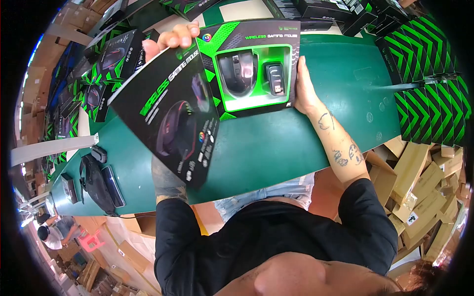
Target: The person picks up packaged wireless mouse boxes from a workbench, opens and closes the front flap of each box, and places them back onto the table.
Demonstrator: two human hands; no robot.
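A black and green gaming mouse box is held up over the green table. Its front cover flap is swung open to the left, and a window shows a dark mouse and a small black USB piece. My left hand grips the top edge where flap and box meet, its fingers curled over; the flap hides most of that forearm. My right hand holds the box's right edge, with the thumb upright along the side and the other fingers hidden behind.
Similar boxes are piled at the left and more boxes at the back. Green-chevron boxes stand at the right. A black pouch and phone lie left. Cartons fill the right floor; another person is far left.
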